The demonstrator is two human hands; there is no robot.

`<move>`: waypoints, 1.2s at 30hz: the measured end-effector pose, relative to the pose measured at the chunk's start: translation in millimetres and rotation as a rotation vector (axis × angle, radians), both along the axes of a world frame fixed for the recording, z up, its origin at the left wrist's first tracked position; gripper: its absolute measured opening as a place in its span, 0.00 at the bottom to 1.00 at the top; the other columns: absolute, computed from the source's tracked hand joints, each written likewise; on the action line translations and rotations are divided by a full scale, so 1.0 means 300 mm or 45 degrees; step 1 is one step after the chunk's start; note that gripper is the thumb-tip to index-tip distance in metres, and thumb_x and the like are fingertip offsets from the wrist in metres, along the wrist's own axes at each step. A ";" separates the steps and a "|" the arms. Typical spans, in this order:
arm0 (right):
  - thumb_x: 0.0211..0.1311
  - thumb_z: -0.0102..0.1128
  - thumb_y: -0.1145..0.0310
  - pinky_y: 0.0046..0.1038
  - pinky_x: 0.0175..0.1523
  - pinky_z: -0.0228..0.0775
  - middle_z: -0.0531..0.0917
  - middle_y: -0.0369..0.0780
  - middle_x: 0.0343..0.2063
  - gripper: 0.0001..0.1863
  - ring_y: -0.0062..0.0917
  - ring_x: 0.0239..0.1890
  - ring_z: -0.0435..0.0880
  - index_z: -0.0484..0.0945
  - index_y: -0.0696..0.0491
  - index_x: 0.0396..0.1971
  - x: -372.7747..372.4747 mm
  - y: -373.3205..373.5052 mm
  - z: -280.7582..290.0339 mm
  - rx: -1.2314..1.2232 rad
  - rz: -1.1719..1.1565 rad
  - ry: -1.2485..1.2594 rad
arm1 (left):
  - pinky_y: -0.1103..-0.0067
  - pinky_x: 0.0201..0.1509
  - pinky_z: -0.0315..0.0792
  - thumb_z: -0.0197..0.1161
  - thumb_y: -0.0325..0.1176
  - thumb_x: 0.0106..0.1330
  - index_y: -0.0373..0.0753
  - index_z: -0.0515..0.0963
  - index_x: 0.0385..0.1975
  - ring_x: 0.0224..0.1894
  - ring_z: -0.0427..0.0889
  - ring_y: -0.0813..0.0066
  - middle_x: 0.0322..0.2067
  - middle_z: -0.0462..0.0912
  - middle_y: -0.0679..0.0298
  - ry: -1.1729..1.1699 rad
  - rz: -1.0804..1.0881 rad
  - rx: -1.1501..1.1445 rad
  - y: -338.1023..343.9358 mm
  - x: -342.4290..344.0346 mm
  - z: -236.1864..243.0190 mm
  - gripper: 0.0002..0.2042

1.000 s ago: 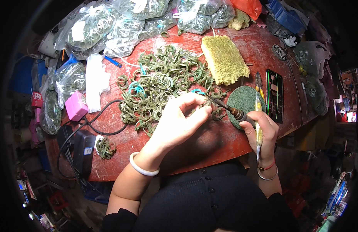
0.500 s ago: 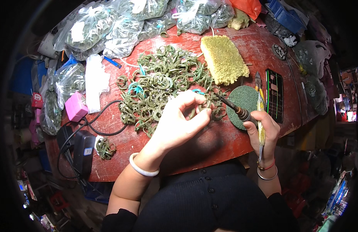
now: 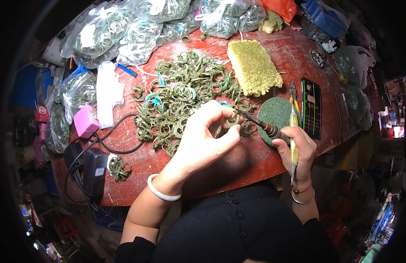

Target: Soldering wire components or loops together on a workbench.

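Note:
My left hand [image 3: 198,142], with a white bangle at its wrist, pinches a small olive-green ring [image 3: 232,120] between thumb and fingers; part of the ring is hidden. My right hand [image 3: 303,147] grips a dark soldering-iron-like pen [image 3: 270,129], whose thin tip reaches the ring; whether it touches, I cannot tell. Tucked in the same hand is a slim tool with a yellow-wrapped handle [image 3: 294,151]. Behind the left hand spreads a pile of similar green rings [image 3: 176,94], with a few teal pieces among them.
A yellow sponge block [image 3: 254,68], a round green pad [image 3: 273,116] and a phone [image 3: 311,107] lie on the red table [image 3: 137,182]. Bags of green pieces [image 3: 144,30] line the back. At left are a pink block [image 3: 86,121], a black box [image 3: 95,171] and cables.
The pen has shifted a little to the left, its tip coming closer to the ring. My right hand moved with it. The left hand has barely moved.

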State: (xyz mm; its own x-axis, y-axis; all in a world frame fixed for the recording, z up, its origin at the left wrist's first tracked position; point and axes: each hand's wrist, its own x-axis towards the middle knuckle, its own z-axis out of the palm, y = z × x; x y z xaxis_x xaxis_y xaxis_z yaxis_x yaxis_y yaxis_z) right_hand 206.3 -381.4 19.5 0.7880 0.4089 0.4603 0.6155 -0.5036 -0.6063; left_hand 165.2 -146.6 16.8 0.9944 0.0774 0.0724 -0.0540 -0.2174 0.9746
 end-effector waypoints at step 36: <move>0.55 0.72 0.70 0.30 0.31 0.70 0.79 0.45 0.24 0.12 0.38 0.25 0.79 0.77 0.58 0.33 0.085 -0.028 0.035 -0.270 -0.411 -0.190 | 0.86 0.29 0.61 0.67 0.28 0.57 0.39 0.81 0.39 0.26 0.65 0.87 0.31 0.74 0.71 -0.023 -0.053 -0.231 0.006 0.010 -0.010 0.10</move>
